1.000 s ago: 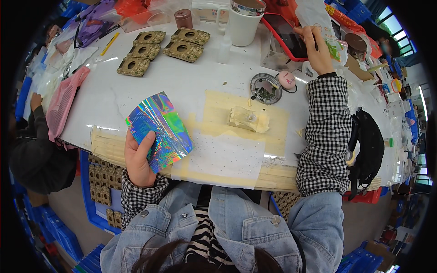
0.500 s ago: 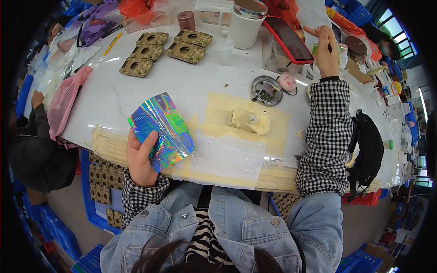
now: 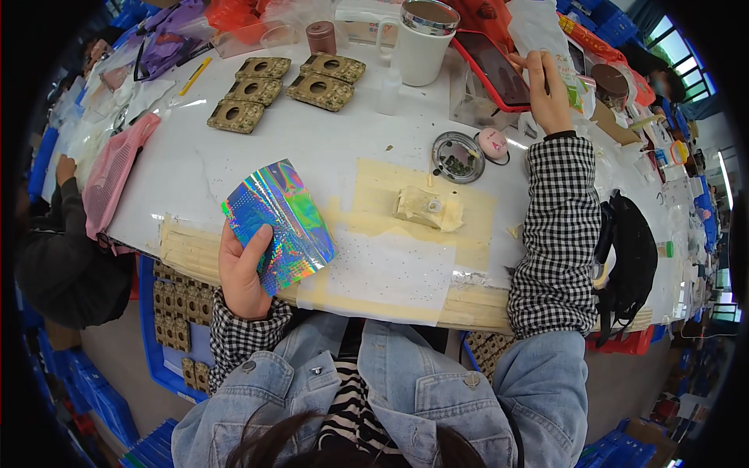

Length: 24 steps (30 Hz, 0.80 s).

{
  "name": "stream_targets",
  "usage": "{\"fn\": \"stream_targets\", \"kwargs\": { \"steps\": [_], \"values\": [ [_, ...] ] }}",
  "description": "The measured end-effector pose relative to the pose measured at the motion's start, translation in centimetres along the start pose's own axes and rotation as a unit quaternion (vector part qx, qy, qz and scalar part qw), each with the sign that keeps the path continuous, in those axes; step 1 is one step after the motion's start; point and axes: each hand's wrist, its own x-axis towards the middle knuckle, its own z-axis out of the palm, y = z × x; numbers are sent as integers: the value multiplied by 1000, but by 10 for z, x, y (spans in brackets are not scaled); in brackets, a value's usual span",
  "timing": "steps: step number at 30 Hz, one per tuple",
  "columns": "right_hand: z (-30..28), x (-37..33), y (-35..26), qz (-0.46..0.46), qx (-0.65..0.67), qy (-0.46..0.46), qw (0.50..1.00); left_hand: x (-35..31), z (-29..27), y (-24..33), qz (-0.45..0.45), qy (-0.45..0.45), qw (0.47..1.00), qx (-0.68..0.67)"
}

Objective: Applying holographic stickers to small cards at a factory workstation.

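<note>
My left hand (image 3: 243, 274) grips a shiny holographic pouch (image 3: 290, 220) at its lower left side, thumb lying across the front. It is held tilted above the near edge of the table. My right hand (image 3: 552, 97) is stretched far forward at the right edge of a phone in a red case (image 3: 493, 69). Its fingers are extended, one reaching over the phone's edge; whether it touches the screen I cannot tell. Between my arms, a small tape-wrapped block (image 3: 427, 207) sits on masking tape. Beyond it lies a round clear dish (image 3: 458, 156) with small dark green bits.
Several camouflage-patterned cases (image 3: 253, 91) lie at the back left. A white mug (image 3: 424, 43) stands near the phone. A pink mesh pouch (image 3: 117, 175) is on the left, beside another person's arm (image 3: 69, 195). A blue tray of cases (image 3: 156, 355) sits below the table edge.
My right hand has shifted slightly left and down, closer to the phone, and its fingers have straightened somewhat. My left hand keeps holding the pouch nearly in place.
</note>
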Motion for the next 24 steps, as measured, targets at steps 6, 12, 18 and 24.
{"fn": "stream_targets", "kwargs": {
  "steps": [6, 12, 18, 24],
  "values": [
    [-7, 5, 6, 38, -9, 34, 999, 1, -1, -1, -6, -2, 1000, 0],
    [-15, 12, -12, -37, 10, 60, 997, 1, -4, -1, -8, -1, 1000, 2],
    [-54, 42, -60, -25, -30, 49, 998, 3, -2, 0, -17, -11, 1000, -4],
    [-100, 59, -124, -208, -98, 41, 972, 2, 0, 0, -28, -31, 999, -26]
  ]
}}
